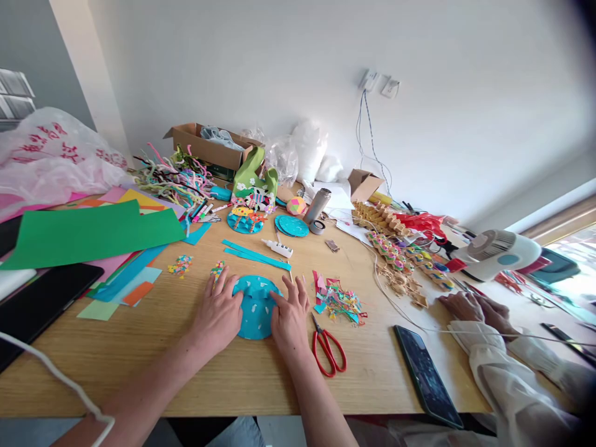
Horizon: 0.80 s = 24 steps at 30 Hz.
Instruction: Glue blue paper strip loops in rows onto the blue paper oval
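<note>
A round blue paper disc with pale white marks lies on the table in front of me. Across its upper part a blue paper strip stands slightly raised. My left hand rests at the disc's left side, fingers stretched out and thumb touching near one end of the strip. From the right side, my right hand touches near the other end, its fingers spread. Red-handled scissors lie beside my right wrist. Beyond the disc are loose blue strips and a white glue bottle.
Paper scraps lie right of my hands. Coloured sheets and pipe cleaners spread at the left. A steel flask stands behind. A phone, a white fan and another person's hands are at the right.
</note>
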Tool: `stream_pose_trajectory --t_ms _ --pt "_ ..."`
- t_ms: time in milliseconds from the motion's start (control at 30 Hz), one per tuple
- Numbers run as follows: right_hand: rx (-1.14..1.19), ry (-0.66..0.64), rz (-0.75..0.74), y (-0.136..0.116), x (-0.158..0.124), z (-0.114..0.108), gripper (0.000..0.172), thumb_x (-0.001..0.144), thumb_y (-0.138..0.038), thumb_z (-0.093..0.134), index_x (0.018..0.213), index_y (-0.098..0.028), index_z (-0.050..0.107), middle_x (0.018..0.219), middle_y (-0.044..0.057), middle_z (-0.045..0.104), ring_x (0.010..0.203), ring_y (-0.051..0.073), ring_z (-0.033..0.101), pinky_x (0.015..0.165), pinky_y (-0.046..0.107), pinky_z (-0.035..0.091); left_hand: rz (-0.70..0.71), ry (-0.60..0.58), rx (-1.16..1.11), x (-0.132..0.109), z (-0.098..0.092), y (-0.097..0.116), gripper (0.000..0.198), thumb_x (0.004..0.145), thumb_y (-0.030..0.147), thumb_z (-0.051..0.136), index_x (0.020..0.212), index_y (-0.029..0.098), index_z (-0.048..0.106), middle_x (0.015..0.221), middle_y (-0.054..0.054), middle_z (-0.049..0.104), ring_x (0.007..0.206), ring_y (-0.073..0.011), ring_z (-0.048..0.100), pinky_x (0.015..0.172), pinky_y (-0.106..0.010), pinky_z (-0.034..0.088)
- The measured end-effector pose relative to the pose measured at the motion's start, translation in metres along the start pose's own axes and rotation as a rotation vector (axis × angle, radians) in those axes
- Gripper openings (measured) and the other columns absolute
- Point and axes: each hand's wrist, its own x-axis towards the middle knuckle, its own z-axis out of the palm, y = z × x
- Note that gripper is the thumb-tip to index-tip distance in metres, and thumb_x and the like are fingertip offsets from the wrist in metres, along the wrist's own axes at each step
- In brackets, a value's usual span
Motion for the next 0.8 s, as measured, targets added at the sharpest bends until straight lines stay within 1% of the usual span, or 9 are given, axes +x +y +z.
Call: stream_pose_trajectory --t_ms 233,367,467,633,800 --pt "-0.033 -0.109 -0.01 -0.001 0.001 0.0 0.04 0.081 -0.005 0.051 0.104 -0.025 0.076 0.147 0.007 0.047 0.147 0.032 0.018 0.115 0.055 0.02 0.004 -0.019 0.008 0.001 -0.001 0.001 0.026 0.082 0.012 0.053 0.097 0.015 0.074 0.134 -0.016 0.06 0.141 -0.0399 0.035 0.114 -0.058 0.032" --pt "-0.013 -0.138 0.016 0.0 0.003 0.001 0.04 0.084 -0.006 0.048 0.103 -0.025 0.076 0.145 0.008 0.05 0.147 0.031 0.021 0.116 0.056 0.017 0.011 -0.011 0.011 0.001 0.0 0.001 0.026 0.084 0.012 0.052 0.096 0.015 0.074 0.134 -0.016 0.059 0.141 -0.0392 0.034 0.115 -0.058 0.031" --pt "-0.001 -0.147 0.024 0.0 0.004 0.0 0.04 0.083 -0.005 0.048 0.102 -0.025 0.077 0.143 0.008 0.052 0.146 0.032 0.023 0.116 0.057 0.017 0.0 -0.026 0.015 0.001 -0.001 0.001 0.026 0.083 0.013 0.052 0.096 0.015 0.074 0.135 -0.016 0.059 0.141 -0.0393 0.034 0.114 -0.058 0.031" --pt "0.038 -0.096 0.026 0.002 0.005 0.003 0.04 0.081 -0.004 0.048 0.099 -0.024 0.078 0.14 0.01 0.054 0.145 0.033 0.025 0.115 0.056 0.021 -0.017 -0.041 -0.011 0.001 -0.003 0.0 0.027 0.083 0.012 0.054 0.099 0.016 0.075 0.135 -0.015 0.059 0.141 -0.0386 0.034 0.115 -0.057 0.031" --pt "0.125 0.003 0.065 0.01 0.004 0.009 0.046 0.078 -0.002 0.045 0.099 -0.025 0.079 0.138 0.008 0.055 0.143 0.032 0.029 0.112 0.057 0.029 -0.013 -0.023 0.006 0.0 -0.002 0.0 0.026 0.083 0.012 0.053 0.097 0.015 0.075 0.134 -0.016 0.059 0.142 -0.0406 0.032 0.115 -0.058 0.03"
